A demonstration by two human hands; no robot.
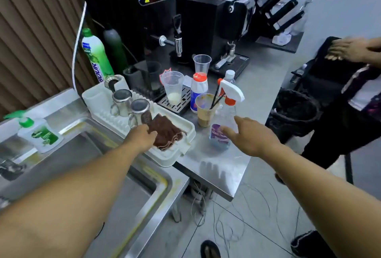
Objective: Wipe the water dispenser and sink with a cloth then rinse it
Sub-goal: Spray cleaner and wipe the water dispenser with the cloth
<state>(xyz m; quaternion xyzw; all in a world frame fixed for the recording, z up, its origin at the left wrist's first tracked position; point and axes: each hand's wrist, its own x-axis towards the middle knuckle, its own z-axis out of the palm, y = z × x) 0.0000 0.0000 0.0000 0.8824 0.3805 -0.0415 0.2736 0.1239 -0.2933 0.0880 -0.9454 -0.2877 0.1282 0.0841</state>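
Observation:
A folded brown cloth (168,133) lies in the white drying rack (183,152) beside the steel sink (99,154). My left hand (142,137) rests on the cloth's left edge, fingers curled onto it. My right hand (250,136) hovers open, fingers spread, just right of a clear glass-cleaner spray bottle (223,117) with a white and red trigger; whether it touches the bottle I cannot tell. The black water dispenser (160,20) with its tap stands at the back of the counter.
Two steel mugs (132,107) stand upside down in the rack. Plastic cups (172,86), a coffee cup with straws (206,111) and bottles crowd the counter. Green soap bottles stand left. Another person (354,84) stands at the right, by a black bin (296,111).

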